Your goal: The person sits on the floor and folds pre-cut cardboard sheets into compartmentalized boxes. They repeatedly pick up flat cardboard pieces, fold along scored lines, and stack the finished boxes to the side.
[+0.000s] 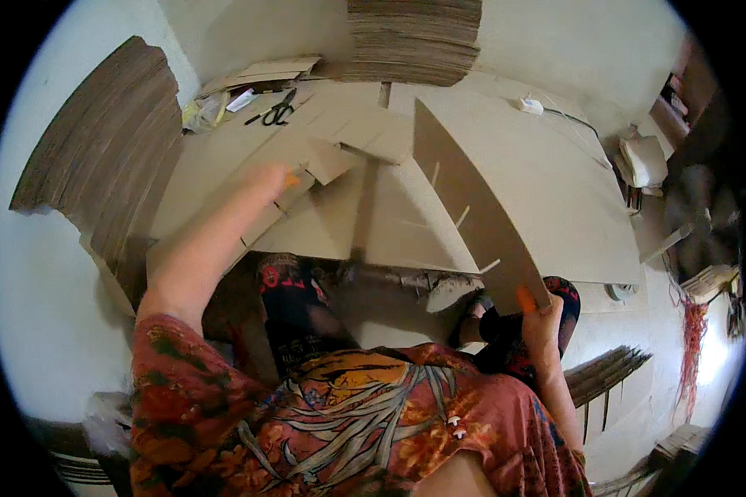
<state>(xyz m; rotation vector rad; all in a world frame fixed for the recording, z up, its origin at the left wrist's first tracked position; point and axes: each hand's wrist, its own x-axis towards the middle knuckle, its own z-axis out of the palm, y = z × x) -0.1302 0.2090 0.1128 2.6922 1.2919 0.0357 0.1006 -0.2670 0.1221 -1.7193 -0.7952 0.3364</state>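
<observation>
A large flat sheet of brown die-cut cardboard with slots and flaps [481, 195] was raised at a slant over the person's lap, its near corner held in the right hand [540, 325], whose fingers, orange at the tips, were closed on the edge. The left hand [272, 178] reached forward with the arm stretched out and rested on a second flat piece of folded brown cardboard with notched flaps [323, 157]; whether those fingers gripped it or merely pressed on it could not be told, as the hand was blurred. Both pieces lay over a broad layer of further pale cardboard sheets [555, 190] covering the floor in front.

Beyond the left hand, a pair of black-handled scissors [278, 109] lay on the sheets, near some crumpled clear plastic wrap [203, 112]. A tall stack of flat brown cardboard [112, 145] stood at the left, and another stack [414, 37] rose against the far wall. A small white plug adapter [530, 105] sat on the sheets to the right. The person wore a red patterned shirt [348, 422].
</observation>
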